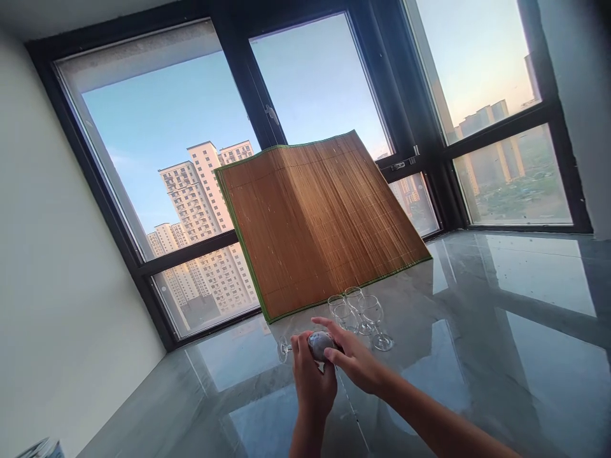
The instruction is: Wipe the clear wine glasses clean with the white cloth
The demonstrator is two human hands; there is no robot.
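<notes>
Your left hand [312, 381] grips a glass [319, 345] on its side, stem toward 9 o'clock, so your right hand [356, 362] can press a cloth inside; three glasses [360, 312] stand at 1 o'clock before the mat [315, 219].

This is a high-rise flat. Black-framed windows [267, 114] at twelve o'clock overlook apartment towers [200, 191]. A glossy marble desk [501, 331] carries a bamboo mat [315, 222].

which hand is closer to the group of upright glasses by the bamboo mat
Right. The right hand lies just below the upright glasses, nearly touching them. The left hand sits farther back and left, gripping the glass on its side.
</notes>
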